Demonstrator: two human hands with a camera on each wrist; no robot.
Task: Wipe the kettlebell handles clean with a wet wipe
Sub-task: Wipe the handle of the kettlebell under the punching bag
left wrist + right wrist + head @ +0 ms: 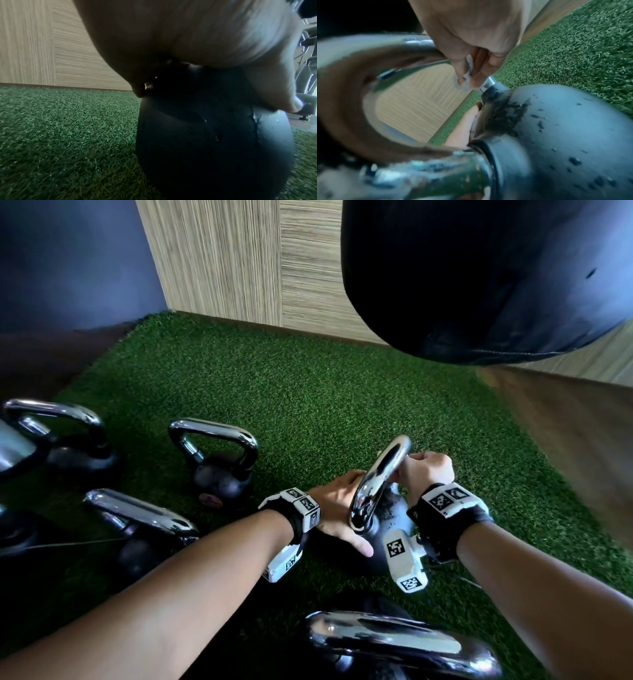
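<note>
A black kettlebell (383, 529) with a chrome handle (380, 481) stands on the green turf between my hands. My left hand (339, 508) grips the ball (214, 142) from the left, fingers over its top and thumb (281, 97) on its near side. My right hand (424, 470) curls round the far leg of the handle (489, 82) with a crumpled white wet wipe (467, 77) pinched between fingers and metal. The ball (565, 135) is scuffed, with dark chips near the handle base.
Several other chrome-handled kettlebells stand nearby: one (219, 463) left of centre, one (61, 436) at far left, one (144, 525) lower left, one (394, 645) at the bottom. A black punching bag (479, 275) hangs at upper right. Wood-panel wall (239, 261) behind the turf (308, 392).
</note>
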